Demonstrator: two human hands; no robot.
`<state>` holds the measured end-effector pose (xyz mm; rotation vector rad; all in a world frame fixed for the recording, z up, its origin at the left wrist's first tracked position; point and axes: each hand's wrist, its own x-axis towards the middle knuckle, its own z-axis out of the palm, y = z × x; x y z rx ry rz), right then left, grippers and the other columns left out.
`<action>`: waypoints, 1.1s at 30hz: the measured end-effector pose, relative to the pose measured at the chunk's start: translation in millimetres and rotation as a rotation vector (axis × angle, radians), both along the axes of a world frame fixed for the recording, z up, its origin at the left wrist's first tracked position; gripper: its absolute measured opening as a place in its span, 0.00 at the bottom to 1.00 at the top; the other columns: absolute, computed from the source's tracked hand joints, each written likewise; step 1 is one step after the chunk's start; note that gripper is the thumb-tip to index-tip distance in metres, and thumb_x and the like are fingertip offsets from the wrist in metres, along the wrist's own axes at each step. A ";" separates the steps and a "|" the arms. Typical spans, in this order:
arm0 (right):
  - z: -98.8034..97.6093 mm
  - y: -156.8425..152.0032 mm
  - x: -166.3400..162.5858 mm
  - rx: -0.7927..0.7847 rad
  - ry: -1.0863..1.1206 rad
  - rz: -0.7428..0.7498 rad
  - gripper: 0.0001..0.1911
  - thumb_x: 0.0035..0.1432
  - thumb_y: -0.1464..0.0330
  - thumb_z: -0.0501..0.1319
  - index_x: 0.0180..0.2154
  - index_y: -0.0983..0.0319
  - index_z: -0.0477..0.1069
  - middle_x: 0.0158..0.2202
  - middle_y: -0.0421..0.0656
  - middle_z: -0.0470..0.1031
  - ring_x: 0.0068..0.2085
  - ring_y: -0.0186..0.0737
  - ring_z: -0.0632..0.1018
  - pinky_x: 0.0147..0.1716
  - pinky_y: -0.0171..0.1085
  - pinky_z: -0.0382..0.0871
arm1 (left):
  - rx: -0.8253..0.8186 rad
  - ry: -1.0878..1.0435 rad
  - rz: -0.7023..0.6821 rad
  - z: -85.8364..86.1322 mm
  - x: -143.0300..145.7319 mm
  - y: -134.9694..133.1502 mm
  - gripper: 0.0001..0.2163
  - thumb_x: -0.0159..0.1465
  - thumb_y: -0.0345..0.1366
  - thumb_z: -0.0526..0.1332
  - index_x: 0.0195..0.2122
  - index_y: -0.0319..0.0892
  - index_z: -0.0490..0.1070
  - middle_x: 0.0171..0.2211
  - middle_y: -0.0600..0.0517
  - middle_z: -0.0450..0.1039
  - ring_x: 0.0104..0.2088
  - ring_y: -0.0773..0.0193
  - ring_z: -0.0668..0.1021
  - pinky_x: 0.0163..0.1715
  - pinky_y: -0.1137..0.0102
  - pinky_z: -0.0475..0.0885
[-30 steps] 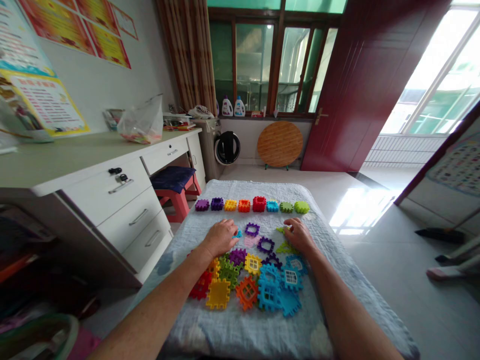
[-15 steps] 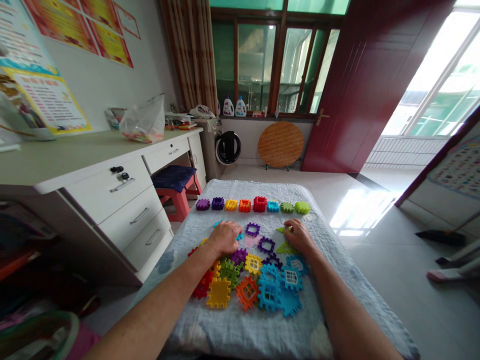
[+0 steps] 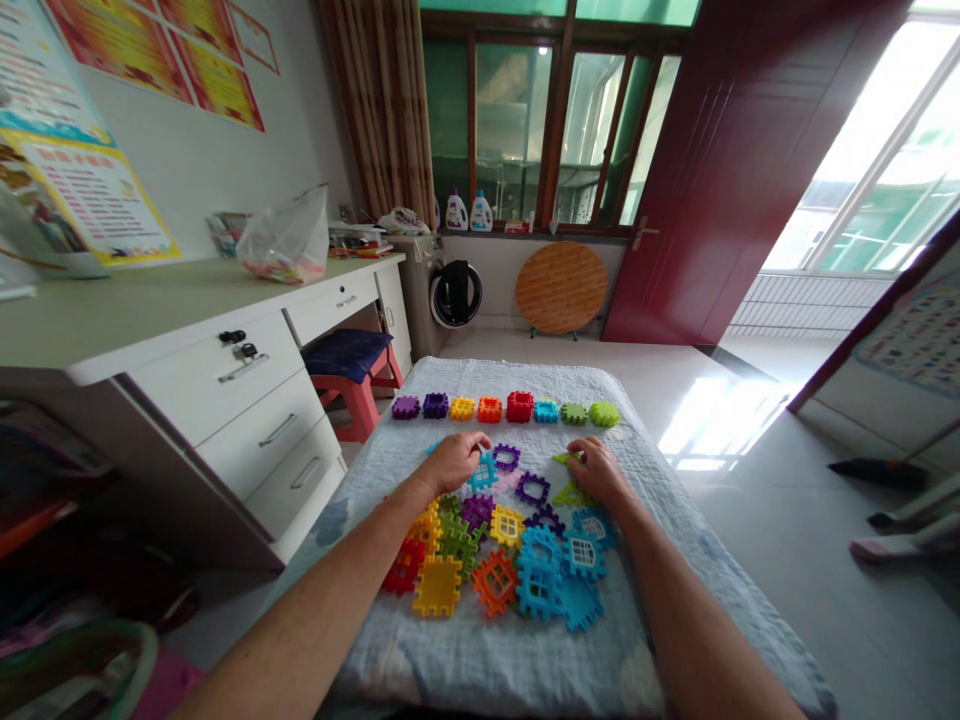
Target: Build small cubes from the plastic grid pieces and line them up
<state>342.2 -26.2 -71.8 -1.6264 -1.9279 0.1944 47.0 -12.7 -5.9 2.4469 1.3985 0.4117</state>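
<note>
My left hand (image 3: 459, 462) is just above the cloth with fingers bent forward and a gap to the thumb; nothing shows in it. Beside its fingertips are a light blue window-pattern interlocking tile (image 3: 484, 471) and a purple frame tile (image 3: 507, 458). My right hand (image 3: 598, 467) has its fingers closed at a lime green tile (image 3: 561, 459), partly hidden by them. Another lime green tile (image 3: 573, 495) lies below that hand. A second purple frame tile (image 3: 532, 489) rests between the hands.
A row of interlocking blocks (image 3: 490, 410) runs across the far side of the cloth-covered surface (image 3: 480, 660). Nearer lie loose tiles, including a yellow tile (image 3: 437, 586), an orange window tile (image 3: 495, 583) and several blue tiles (image 3: 538, 590). A desk (image 3: 187, 300) stands left.
My left hand has shifted slightly up and to the right, uncovering more of the light blue window tile. My right hand stays in nearly the same place.
</note>
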 end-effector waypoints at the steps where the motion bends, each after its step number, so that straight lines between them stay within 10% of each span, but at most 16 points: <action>1: 0.0 -0.1 0.2 -0.002 0.001 0.003 0.10 0.53 0.70 0.56 0.37 0.64 0.72 0.36 0.45 0.70 0.33 0.37 0.72 0.37 0.36 0.65 | 0.014 0.032 -0.001 -2.9 1.2 -0.6 0.15 0.60 0.26 0.50 0.43 0.41 0.72 0.36 0.51 0.77 0.37 0.64 0.76 0.40 0.72 0.68; 8: 1.8 -1.2 -0.9 -0.009 -0.004 -0.002 0.10 0.53 0.70 0.56 0.37 0.63 0.72 0.36 0.45 0.70 0.33 0.37 0.72 0.37 0.36 0.64 | 0.134 0.227 0.021 -9.9 6.6 -13.4 0.18 0.54 0.42 0.62 0.45 0.42 0.72 0.43 0.45 0.73 0.45 0.52 0.73 0.47 0.64 0.67; 17: 2.9 -1.4 -1.0 -0.007 -0.011 -0.001 0.09 0.53 0.70 0.56 0.36 0.62 0.72 0.35 0.44 0.69 0.33 0.37 0.71 0.37 0.36 0.64 | 0.149 0.252 0.059 -11.0 12.1 -10.2 0.21 0.50 0.41 0.63 0.45 0.42 0.72 0.40 0.46 0.74 0.42 0.52 0.75 0.45 0.65 0.68; 25: 4.0 -1.8 -1.3 0.005 -0.006 0.009 0.09 0.53 0.70 0.56 0.36 0.62 0.73 0.34 0.43 0.69 0.33 0.37 0.71 0.36 0.35 0.64 | 0.033 0.098 0.348 7.5 -38.6 29.2 0.22 0.52 0.45 0.62 0.45 0.38 0.72 0.43 0.44 0.74 0.41 0.56 0.76 0.41 0.70 0.68; 33: 2.5 -1.5 -1.1 0.011 -0.005 0.009 0.09 0.53 0.70 0.56 0.36 0.63 0.73 0.35 0.44 0.70 0.33 0.36 0.71 0.37 0.35 0.64 | -0.022 0.173 0.280 -15.0 -46.8 43.1 0.19 0.49 0.42 0.64 0.40 0.39 0.73 0.40 0.43 0.76 0.42 0.53 0.77 0.39 0.68 0.69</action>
